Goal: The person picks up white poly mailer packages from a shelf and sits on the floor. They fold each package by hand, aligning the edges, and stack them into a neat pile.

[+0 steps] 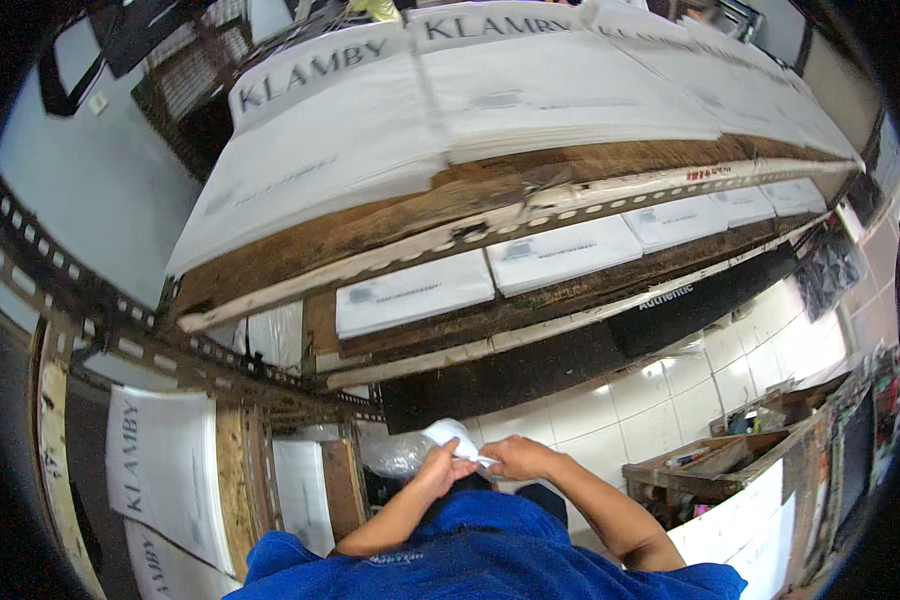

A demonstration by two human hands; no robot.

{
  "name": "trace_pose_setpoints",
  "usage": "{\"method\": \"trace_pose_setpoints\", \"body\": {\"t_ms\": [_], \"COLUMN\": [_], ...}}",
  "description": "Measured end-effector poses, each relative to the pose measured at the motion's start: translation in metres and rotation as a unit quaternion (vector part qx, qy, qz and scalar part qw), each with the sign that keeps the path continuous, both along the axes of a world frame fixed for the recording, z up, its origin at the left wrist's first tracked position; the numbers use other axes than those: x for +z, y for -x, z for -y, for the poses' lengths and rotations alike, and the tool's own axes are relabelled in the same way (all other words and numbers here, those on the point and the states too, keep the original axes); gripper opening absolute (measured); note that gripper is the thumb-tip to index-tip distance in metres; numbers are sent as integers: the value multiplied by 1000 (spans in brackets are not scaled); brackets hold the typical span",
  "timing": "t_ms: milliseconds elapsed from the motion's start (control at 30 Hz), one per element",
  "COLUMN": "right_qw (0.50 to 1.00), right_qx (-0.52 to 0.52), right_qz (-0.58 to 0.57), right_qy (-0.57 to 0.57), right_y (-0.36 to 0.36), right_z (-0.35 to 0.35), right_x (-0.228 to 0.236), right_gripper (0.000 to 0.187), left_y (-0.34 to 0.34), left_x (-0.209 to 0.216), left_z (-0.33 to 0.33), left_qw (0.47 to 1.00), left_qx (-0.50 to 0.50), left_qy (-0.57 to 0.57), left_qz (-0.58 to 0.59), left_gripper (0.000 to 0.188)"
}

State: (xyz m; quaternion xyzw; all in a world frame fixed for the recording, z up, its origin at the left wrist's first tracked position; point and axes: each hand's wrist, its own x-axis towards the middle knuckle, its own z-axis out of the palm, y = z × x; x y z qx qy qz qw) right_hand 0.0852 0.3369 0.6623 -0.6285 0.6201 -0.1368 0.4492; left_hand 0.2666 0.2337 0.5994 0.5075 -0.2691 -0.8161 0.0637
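In front of my body, over the tiled floor, I hold a bunched white piece [446,432] of what looks like cloth or soft sheet. My left hand [442,468] is closed round its lower part. Pinched in the fingers of my right hand [516,457] is its narrow right end. The two hands are close together, with the white piece stretched between them. A clear plastic bag [395,455] lies just left of my left hand. Its contents cannot be made out.
A wooden shelf [390,230] on a slotted metal frame spans the view ahead, with stacks of printed white sheets [530,90]. A lower shelf holds smaller white stacks [415,295]. More printed sheets [170,470] lie at left. An old wooden tray [710,460] stands at right.
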Motion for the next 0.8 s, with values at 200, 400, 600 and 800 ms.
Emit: {"method": "trace_pose_setpoints", "body": {"t_ms": [200,400,600,800], "right_qw": [998,994,983,972], "right_qx": [5,38,89,201], "right_qz": [26,52,162,106], "right_qy": [64,87,1,-65], "right_y": [1,-7,6,36], "right_z": [26,70,110,160], "right_x": [80,132,151,155], "right_gripper": [27,29,33,33], "left_y": [-17,-22,-11,22], "left_x": [66,116,141,140], "left_z": [8,19,29,31], "left_qw": [985,917,857,789], "left_qx": [102,261,380,477], "left_qy": [139,301,329,379], "left_qz": [-20,-30,-109,-83], "left_gripper": [49,45,43,59]}}
